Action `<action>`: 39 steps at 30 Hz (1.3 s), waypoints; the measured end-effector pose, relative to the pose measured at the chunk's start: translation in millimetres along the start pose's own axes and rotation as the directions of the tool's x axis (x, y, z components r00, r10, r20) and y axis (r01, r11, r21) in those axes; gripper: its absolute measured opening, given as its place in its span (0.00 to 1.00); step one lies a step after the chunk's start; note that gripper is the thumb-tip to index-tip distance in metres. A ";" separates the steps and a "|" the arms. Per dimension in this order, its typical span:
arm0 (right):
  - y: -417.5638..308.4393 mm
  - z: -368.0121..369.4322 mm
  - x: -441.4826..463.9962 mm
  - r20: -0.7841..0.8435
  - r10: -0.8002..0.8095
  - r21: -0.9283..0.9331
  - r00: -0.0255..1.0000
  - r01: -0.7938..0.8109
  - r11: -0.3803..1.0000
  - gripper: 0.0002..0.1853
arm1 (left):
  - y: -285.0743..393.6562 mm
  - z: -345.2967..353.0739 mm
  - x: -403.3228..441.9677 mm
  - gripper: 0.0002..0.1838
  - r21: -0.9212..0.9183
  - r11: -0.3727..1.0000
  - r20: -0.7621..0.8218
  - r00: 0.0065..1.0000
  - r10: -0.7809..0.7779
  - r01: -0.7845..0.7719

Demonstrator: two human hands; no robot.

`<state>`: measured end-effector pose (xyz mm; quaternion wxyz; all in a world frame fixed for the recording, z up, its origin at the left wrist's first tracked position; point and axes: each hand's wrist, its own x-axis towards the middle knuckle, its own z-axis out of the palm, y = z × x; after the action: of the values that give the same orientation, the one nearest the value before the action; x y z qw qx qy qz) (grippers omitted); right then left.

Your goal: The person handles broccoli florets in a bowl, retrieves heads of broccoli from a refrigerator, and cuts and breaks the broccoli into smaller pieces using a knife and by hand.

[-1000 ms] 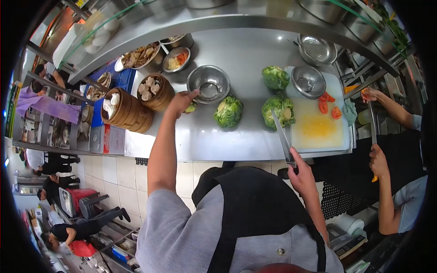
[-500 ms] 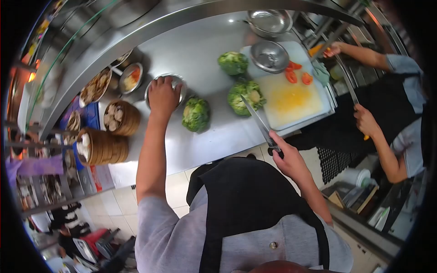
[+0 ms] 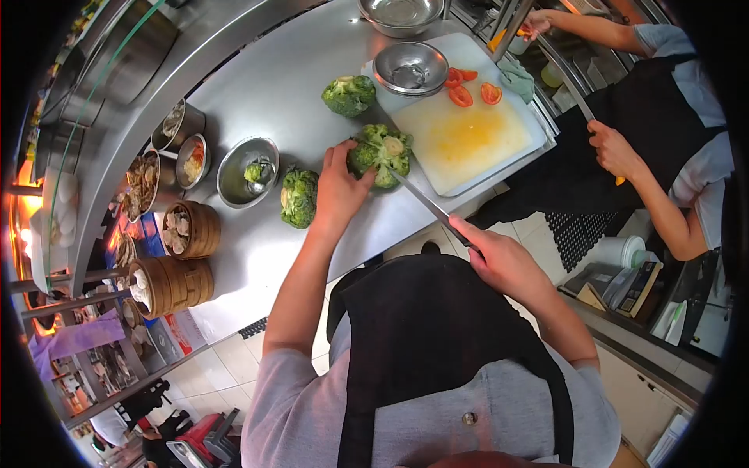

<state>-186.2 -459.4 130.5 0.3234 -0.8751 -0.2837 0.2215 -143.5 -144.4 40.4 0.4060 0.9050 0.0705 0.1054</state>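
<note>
On the steel counter a broccoli head [image 3: 380,156] lies with its cut stem side up. My left hand [image 3: 342,187] is against its left side, fingers and thumb spread around the florets. My right hand [image 3: 499,253] grips the dark handle of a knife [image 3: 425,199], whose blade tip touches or nearly touches the broccoli's lower edge. Another broccoli head [image 3: 299,199] sits left of my left wrist, and a third head [image 3: 349,95] is farther back. A metal bowl [image 3: 248,191] at the left holds a small broccoli floret [image 3: 253,171].
A white cutting board [image 3: 468,175] with yellow stains and red pepper pieces [image 3: 460,95] is at the right, a metal bowl [image 3: 409,66] on its corner. Bamboo steamers [image 3: 187,285] line the left. A co-worker [image 3: 616,156] at the right holds a knife [image 3: 573,86].
My left hand has moved right, from over the metal bowl to the broccoli head; a floret now shows in the bowl. The knife stays in my right hand. The view has shifted.
</note>
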 end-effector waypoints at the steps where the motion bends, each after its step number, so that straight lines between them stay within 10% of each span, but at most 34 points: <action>1: -3.7 -3.6 3.3 0.034 0.009 -0.021 0.999 -0.008 1.000 0.36 | 3.6 3.6 -4.5 0.31 -0.038 0.996 -0.054 0.995 -0.082 0.080; 39: -43.1 20.0 71.5 0.126 0.081 -0.218 0.989 -0.052 0.974 0.41 | -12.8 11.1 -5.7 0.27 -0.165 0.979 -0.147 0.978 -0.147 0.122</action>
<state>-159.9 -377.6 131.9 0.1998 -0.8970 -0.2977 0.2584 -146.8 -145.2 22.9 0.4745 0.8526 0.1555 0.1543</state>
